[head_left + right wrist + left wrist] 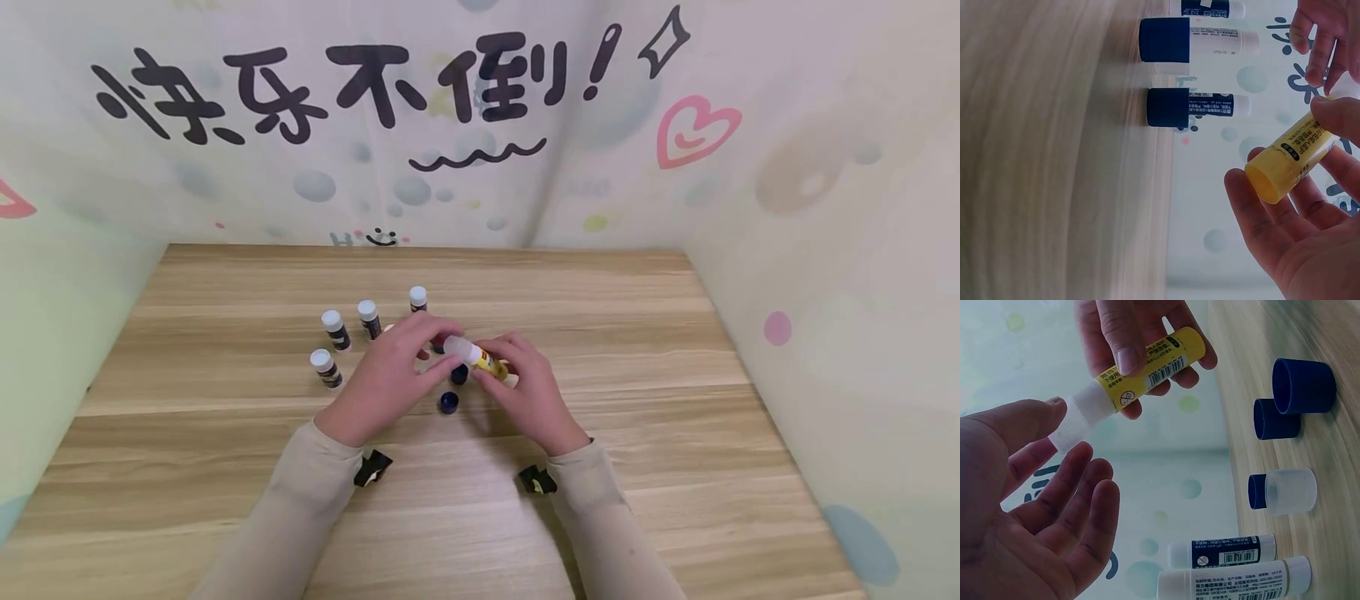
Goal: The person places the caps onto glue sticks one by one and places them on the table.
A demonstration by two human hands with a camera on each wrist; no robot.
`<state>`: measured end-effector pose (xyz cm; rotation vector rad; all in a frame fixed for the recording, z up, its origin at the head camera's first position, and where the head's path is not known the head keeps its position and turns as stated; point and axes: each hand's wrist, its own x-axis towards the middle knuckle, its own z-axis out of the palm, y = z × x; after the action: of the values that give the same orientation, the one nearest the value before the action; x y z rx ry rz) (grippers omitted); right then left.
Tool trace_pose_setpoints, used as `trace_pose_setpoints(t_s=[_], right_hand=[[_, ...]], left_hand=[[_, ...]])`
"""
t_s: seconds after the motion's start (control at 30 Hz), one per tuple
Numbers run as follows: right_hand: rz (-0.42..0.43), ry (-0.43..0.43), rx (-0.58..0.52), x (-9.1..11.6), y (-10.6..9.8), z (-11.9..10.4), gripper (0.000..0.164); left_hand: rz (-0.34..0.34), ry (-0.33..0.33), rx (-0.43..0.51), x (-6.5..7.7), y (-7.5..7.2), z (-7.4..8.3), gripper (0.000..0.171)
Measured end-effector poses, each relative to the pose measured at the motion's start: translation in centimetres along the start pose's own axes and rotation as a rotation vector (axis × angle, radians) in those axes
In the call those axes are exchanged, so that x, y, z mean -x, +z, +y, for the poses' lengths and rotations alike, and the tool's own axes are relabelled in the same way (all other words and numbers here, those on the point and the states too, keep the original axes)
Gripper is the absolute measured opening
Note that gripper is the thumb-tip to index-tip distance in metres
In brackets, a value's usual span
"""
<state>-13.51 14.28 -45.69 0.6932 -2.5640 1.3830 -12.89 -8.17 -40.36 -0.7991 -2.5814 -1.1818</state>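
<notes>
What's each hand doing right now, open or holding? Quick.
Left hand: closed, pinching the clear cap.
Right hand: closed, holding the yellow glue stick.

A wooden table (690,467) with light brown grain running left to right meets pale, printed walls on 3 sides. The off-white back wall (255,183) carries 4 large black Chinese characters (384,96), reading 快乐不倒, then an exclamation mark (603,58) and an outlined 4-pointed star (663,42). Beneath the lettering runs a black wavy line (480,157); to its right is a pink outlined heart (695,133). Blue-grey bubbles (315,186) dot the surface, with a small smiley face (381,239) just above the table's back edge. The left wall (60,292) is tinted pale green; the right wall (825,392) is cream, with a pink oval (777,328). The light is soft.
</notes>
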Motion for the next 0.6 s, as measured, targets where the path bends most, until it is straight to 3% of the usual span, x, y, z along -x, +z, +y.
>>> trace_pose_setpoints(t_s=[0.27, 0.6], right_hand=[[-0.002, -0.024, -0.007, -0.05, 0.04, 0.17, 0.029], [0.003, -0.027, -0.017, 0.09, 0.1, -0.19, 0.03]], left_hand=[[-0.009, 0.01, 0.004, -0.04, 0.41, -0.12, 0.029], [-0.031, -0.04, 0.013, -0.04, 0.69, 0.12, 0.026]])
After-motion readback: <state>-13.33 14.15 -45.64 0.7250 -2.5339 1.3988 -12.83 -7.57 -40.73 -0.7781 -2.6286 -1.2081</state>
